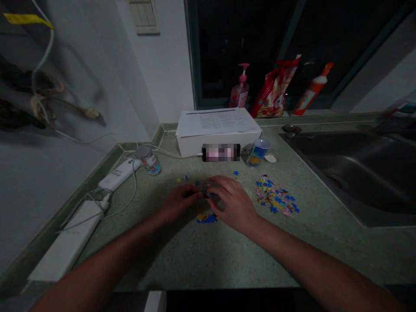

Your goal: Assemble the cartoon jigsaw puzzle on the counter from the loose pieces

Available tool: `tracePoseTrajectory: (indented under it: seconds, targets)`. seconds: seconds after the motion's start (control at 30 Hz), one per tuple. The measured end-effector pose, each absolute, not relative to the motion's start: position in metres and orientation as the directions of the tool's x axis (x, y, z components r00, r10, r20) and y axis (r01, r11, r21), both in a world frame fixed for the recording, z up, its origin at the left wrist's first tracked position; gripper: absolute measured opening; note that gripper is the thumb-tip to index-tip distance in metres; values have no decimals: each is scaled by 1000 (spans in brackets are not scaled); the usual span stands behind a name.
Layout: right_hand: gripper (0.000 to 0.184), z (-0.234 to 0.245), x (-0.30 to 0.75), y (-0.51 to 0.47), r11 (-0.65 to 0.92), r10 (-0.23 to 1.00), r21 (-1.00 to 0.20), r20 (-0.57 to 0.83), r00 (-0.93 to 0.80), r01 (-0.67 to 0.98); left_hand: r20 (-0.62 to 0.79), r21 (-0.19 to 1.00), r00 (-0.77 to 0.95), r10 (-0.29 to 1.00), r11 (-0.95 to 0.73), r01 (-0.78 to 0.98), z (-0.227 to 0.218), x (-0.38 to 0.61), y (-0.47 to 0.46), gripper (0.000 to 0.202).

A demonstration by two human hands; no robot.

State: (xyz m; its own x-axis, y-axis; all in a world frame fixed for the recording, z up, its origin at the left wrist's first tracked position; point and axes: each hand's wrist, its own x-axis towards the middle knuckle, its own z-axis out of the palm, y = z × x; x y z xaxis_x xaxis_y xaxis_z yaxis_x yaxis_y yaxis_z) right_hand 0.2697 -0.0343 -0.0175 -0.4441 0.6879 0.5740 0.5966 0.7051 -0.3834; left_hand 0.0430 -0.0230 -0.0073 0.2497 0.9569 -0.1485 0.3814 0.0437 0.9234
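Note:
On the counter, a partly joined jigsaw puzzle (206,218) shows yellow and blue below my hands. My left hand (182,200) has thumb and index finger closed at a small dark puzzle piece (207,194). From the other side, my right hand (235,203) closes its thumb and fingertips around the same spot, with its other fingers bent. The fingers partly cover the piece. Several loose pieces lie just beyond, among them a yellow one (179,180) and a blue one (235,173). To the right of my right hand spreads a pile of mixed puzzle pieces (276,196).
Behind the hands, a phone (221,153) leans on a white box (214,123). Beside it stand a blue can (258,152) and a round lid (270,159). At left are a lidded jar (149,161), cables and a power strip (74,238). A sink (360,173) is at right.

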Motion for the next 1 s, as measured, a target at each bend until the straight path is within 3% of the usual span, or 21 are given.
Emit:
tracePoseTrajectory:
  seconds: [0.27,0.47,1.0]
  targets:
    - [17,-4,282,-45,679,723,-440,542,-429,588,-70,890,120,990,8,456,-10,35,-17,24]
    - [17,-9,293,-63,661,750,-475,443,-491,581,-19,891,90,996,-24,453,-9,33,-15,19]
    - [23,-35,302,-78,605,796,-506,372,-477,615,-31,876,83,996,-13,482,2,34,-18,23]
